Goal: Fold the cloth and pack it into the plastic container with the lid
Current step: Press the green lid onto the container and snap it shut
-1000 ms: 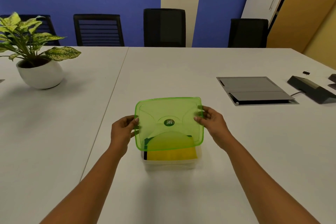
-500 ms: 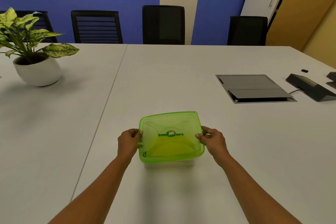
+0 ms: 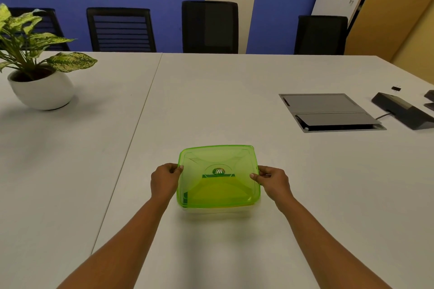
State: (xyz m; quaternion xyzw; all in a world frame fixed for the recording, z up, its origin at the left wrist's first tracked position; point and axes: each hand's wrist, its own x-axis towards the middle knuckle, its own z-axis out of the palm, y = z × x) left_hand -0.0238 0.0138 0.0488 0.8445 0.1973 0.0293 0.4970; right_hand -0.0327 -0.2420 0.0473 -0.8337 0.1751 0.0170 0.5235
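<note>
Hands hold a green see-through lid [image 3: 218, 162] from both sides, near the middle of the white surface [image 3: 211, 105]. The left hand [image 3: 164, 183] pinches the lid's left edge, thumb tip on the rim and the other fingers curled down beside it. The right hand [image 3: 273, 182] pinches the right edge in the same way, thumb on top and fingers tucked under the rim. Both forearms reach in from the near edge of the view.

The lid lies over the clear plastic container [image 3: 218, 210], of which only a pale strip shows below the lid's near edge. Whether the lid is snapped down all round cannot be told. A round logo sits at the lid's centre. Through the green plastic the folded yellow cloth [image 3: 220, 191] shows inside the container, filling its near part, with a dark band along its far edge and a dark patch at its left side.

Far to the left stands a white pot [image 3: 42, 91] with a leafy speckled plant [image 3: 35, 40]. To the right, well apart from the container, a grey hatch panel [image 3: 326, 112] is set into the surface, and beyond it lies a dark wedge-shaped device [image 3: 401, 110] with a cable. A small black clip [image 3: 396, 88] lies just past that. Four black chairs [image 3: 210, 27] line the far side, in front of a blue wall.
</note>
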